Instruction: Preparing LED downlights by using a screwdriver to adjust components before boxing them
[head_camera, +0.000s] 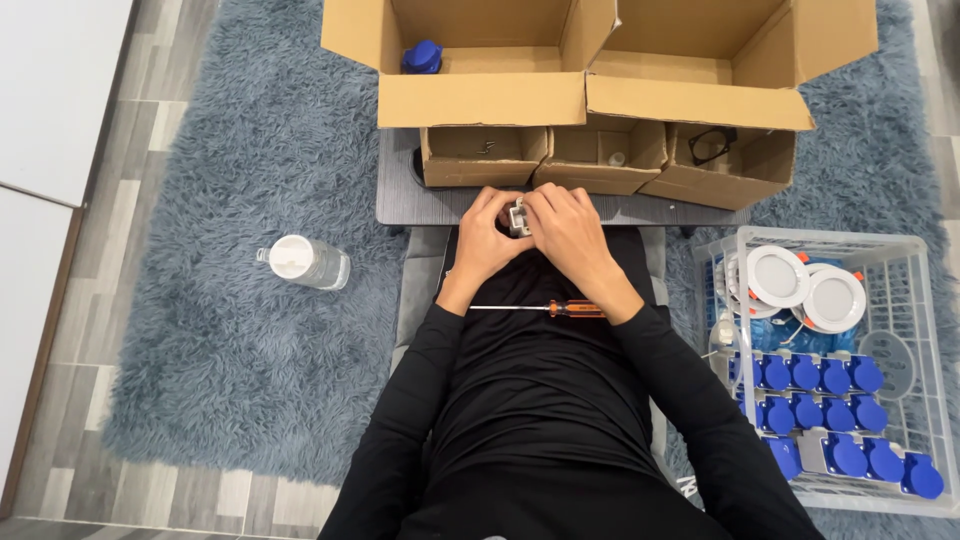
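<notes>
Small grey part held in both hands

Grey part (517, 218), perhaps a socket fitting, sits pinched between the fingers of the left hand (487, 235) and right hand (570, 232), just above the dark counter (400, 200). An orange-handled screwdriver (545, 309) lies across the lap; small cardboard boxes (600, 158) stand beyond.

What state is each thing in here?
Left hand: gripping the small grey part.
Right hand: gripping the same part.
Screwdriver: lying on the lap, unheld.
Water bottle: capped, on its side.
Large cardboard boxes: flaps open.
Clear crate: open-topped.
</notes>
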